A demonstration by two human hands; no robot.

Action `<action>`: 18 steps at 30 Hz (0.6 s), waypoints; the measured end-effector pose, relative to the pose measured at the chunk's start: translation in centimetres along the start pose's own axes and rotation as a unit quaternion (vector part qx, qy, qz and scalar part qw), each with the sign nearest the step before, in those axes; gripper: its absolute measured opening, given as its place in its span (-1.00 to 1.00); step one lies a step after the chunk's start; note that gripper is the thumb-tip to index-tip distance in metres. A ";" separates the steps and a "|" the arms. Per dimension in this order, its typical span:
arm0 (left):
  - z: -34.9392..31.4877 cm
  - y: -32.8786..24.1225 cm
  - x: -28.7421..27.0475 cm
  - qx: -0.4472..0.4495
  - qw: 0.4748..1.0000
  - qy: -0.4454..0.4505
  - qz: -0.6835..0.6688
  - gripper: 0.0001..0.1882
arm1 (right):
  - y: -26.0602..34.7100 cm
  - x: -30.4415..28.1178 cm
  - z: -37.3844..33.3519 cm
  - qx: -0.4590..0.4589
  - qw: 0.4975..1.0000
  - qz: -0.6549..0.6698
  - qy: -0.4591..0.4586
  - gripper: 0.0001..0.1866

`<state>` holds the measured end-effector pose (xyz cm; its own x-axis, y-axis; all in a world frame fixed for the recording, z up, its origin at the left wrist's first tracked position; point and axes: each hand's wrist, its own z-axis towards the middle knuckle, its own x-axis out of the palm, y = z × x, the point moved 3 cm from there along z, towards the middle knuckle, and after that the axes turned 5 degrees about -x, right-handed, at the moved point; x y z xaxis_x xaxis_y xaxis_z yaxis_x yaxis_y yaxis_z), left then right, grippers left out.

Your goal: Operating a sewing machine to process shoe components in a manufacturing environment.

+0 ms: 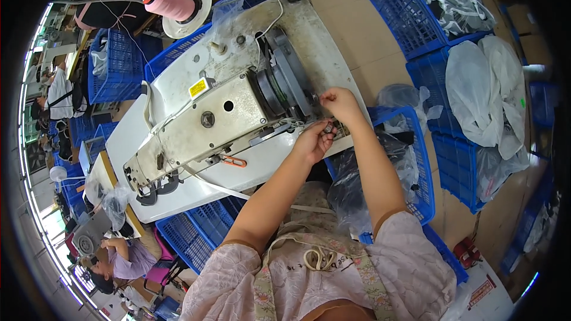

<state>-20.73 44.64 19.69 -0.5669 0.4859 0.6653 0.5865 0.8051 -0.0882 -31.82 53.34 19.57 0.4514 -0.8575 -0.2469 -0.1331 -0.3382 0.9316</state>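
An industrial sewing machine (196,128) with a cream, stained body lies slantwise across its white table (315,30). My left hand (313,142) is closed by the right end of the machine, its fingertips pinching a small dark metal piece (329,127) whose kind I cannot make out. Just above it, my right hand (342,106) is closed in a pinch beside the grey handwheel (291,77). Whatever lies between those fingertips is too small to tell. An orange-handled thread snipper (234,161) rests on the table below the machine arm.
Pink thread cones (169,3) stand beyond the machine. A blue crate (421,172) with clear plastic bags is close by my right arm. More blue crates (392,0) with grey and white pieces line the right. Another person (128,258) sits at the lower left.
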 end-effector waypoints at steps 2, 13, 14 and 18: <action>-0.1 0.0 0.4 0.005 1.000 0.008 0.026 -0.87 | -0.7 0.4 1.5 -0.018 0.999 -0.033 -0.017 -0.89; 0.0 -0.8 0.2 0.043 0.995 -0.015 0.093 -0.84 | 3.9 0.5 6.1 -0.012 0.987 0.137 0.081 -0.85; 0.1 -0.8 0.1 0.050 0.994 -0.021 0.093 -0.84 | 4.1 0.3 5.8 -0.009 0.980 0.177 0.085 -0.86; 0.7 -0.5 0.6 0.054 0.994 -0.022 0.090 -0.84 | 3.7 -0.8 5.2 -0.009 0.975 0.211 0.065 -0.87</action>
<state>-21.74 44.76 19.62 -0.4847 0.6372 0.5992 0.6159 0.7351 -0.2835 -37.31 50.79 21.82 0.4689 -0.8617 0.1940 -0.3153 0.0419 0.9481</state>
